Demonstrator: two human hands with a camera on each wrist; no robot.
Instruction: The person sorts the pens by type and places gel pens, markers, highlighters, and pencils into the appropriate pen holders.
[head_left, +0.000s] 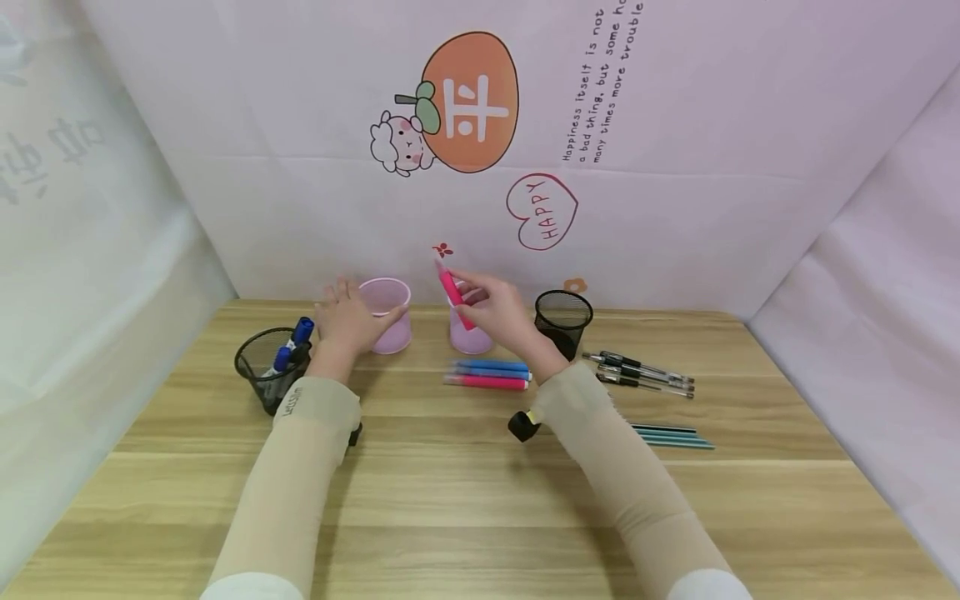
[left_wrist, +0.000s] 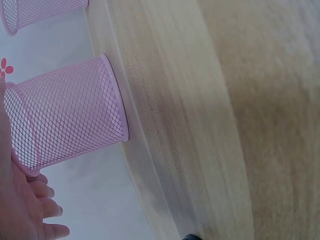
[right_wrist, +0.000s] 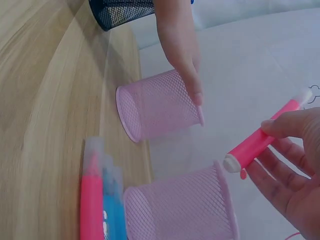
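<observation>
1. Pink marker [head_left: 455, 293] is up off the table [head_left: 435, 517], by the top of the right pink cup [head_left: 471, 340]. It leans, with its clear cap up and its white end down. Nobody can tell from here if it touches the cup.
2. The right hand [head_left: 497, 310] pinches this marker between thumb and fingers.
3. The left hand [head_left: 348, 321] is at the left pink cup [head_left: 393, 335]. Its thumb lies on the rim, and its other fingers are spread out straight by the side.
4. Two blue markers [head_left: 491, 369] and one more pink marker lie in front of the right pink cup.
5. A black cup [head_left: 564, 321] stands to the right, with pens [head_left: 645, 375] lying near it.
6. Another black cup, near the left arm, holds markers with blue caps [head_left: 303, 330].
</observation>
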